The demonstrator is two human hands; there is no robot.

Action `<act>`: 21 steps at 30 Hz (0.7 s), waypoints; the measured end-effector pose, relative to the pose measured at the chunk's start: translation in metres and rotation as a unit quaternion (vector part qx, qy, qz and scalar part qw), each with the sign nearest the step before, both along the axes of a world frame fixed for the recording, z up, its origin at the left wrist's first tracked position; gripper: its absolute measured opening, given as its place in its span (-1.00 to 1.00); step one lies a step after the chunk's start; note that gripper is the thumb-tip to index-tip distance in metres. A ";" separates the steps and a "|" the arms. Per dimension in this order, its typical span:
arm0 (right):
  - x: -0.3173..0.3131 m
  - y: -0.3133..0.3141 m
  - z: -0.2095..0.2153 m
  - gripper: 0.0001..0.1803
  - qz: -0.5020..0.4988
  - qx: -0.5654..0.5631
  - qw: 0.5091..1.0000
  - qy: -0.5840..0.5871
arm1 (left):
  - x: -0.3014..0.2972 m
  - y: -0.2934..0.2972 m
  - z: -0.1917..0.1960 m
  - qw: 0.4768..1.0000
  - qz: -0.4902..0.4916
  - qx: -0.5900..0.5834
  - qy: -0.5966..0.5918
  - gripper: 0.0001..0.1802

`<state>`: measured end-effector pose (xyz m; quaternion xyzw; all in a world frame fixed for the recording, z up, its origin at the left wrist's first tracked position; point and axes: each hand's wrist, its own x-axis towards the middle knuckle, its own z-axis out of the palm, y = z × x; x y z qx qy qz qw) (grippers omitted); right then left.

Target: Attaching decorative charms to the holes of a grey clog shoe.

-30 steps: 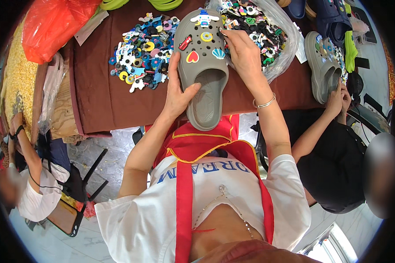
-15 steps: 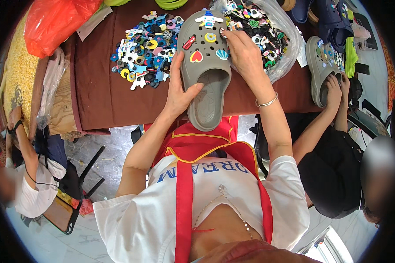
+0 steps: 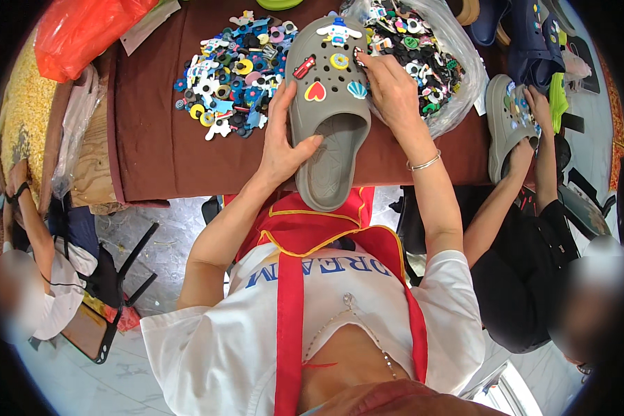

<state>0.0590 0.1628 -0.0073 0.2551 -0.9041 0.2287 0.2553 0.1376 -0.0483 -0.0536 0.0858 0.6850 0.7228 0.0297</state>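
Note:
A grey clog (image 3: 331, 182) lies at the table's near edge, toe pointing away and heel jutting past the edge. My left hand (image 3: 285, 142) grips its left side, thumb over the foot opening. On its holed upper sit a white-and-blue character charm (image 3: 338, 31), a yellow ring charm (image 3: 339, 62), a red car charm (image 3: 304, 67), a heart charm (image 3: 315, 91) and a blue shell charm (image 3: 357, 90). My right hand (image 3: 394, 87) pinches a small black-and-white charm (image 3: 358, 55) against the upper's right side. Whether its stem sits in a hole is hidden.
A loose pile of charms (image 3: 232, 76) lies left of the clog; a clear plastic bag (image 3: 464, 76) of charms lies right. A co-worker's hands hold another grey clog (image 3: 497, 128) at right. A red bag (image 3: 83, 35) and another person's arm (image 3: 38, 222) are at left.
My right hand stays pinched on the small charm at the clog's right side. The co-worker's hands at right have shifted on their clog, one now over its charms.

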 end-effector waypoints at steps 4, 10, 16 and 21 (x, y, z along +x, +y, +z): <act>0.000 -0.001 0.001 -0.65 0.011 0.044 0.999 0.018 | 0.000 -0.001 -0.002 1.000 0.007 0.017 -0.004 -0.02; 0.007 0.005 0.005 -0.52 0.029 0.066 0.997 -0.004 | -0.001 -0.001 -0.001 1.000 0.009 0.007 0.010 -0.01; 0.008 0.008 0.001 -0.46 0.039 0.084 0.996 -0.008 | -0.001 -0.001 -0.004 1.000 0.007 0.014 0.004 0.00; 0.016 0.004 0.009 -0.39 0.036 0.138 0.989 -0.028 | -0.001 -0.001 -0.002 1.000 0.003 0.019 0.010 -0.01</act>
